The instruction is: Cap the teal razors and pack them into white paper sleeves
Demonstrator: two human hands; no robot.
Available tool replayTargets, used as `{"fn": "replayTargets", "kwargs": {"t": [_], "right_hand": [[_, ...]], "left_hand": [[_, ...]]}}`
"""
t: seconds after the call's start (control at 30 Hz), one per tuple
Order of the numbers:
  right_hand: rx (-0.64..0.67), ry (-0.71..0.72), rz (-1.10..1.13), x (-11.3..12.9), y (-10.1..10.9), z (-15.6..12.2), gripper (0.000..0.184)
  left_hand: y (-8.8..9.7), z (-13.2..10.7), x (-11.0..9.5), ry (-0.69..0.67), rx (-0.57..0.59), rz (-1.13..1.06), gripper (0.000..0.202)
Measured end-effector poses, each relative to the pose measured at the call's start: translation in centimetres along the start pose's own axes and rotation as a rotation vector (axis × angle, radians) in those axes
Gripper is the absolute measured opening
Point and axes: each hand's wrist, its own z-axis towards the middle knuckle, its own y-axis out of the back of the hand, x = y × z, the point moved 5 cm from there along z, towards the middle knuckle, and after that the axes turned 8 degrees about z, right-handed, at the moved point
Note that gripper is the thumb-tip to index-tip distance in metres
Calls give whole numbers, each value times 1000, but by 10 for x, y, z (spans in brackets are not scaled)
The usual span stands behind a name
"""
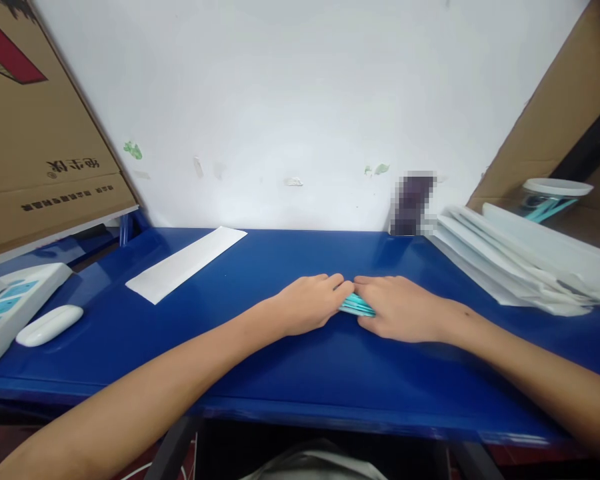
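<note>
Above the middle of a blue table (260,373), my left hand (314,301) and my right hand (403,308) meet around a small stack of thin teal strips (357,305). The left fingers are closed over the stack's left end. My right thumb and fingers pinch its right end. Between the hands only the layered edges show, so I cannot tell exactly what kind of thing the strips are. A long white paper strip (187,265) lies flat to the left of my hands.
At the left are a white device with blue panels (15,300), a smooth white oval object (50,325) and a printed cardboard box (55,133). A pile of white sheets or bags (510,260) and a white-lidded jar (550,197) holding teal sticks stand right. A white wall (280,100) rises behind.
</note>
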Motion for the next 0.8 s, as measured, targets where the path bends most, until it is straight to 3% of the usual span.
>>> {"fn": "replayTargets", "kwargs": {"t": [0.3, 0.4, 0.57, 0.67, 0.73, 0.8], "right_hand": [[-69, 44, -14, -4, 0, 1, 26], [-71, 50, 6, -7, -1, 3, 37], [-90, 92, 34, -13, -4, 4, 37], [-164, 95, 23, -21, 0, 3, 52], [-199, 80, 34, -27, 5, 1, 59], [-208, 62, 74, -32, 8, 0, 61]], "left_hand": [[0, 0, 11, 54, -110, -15, 21], [0, -1, 17, 58, -171, -108, 28], [14, -8, 27, -18, -252, -259, 49], [23, -19, 61, 129, -332, -216, 54], [19, -34, 101, 378, -352, -117, 49], [5, -56, 143, 643, -235, 8, 48]]}}
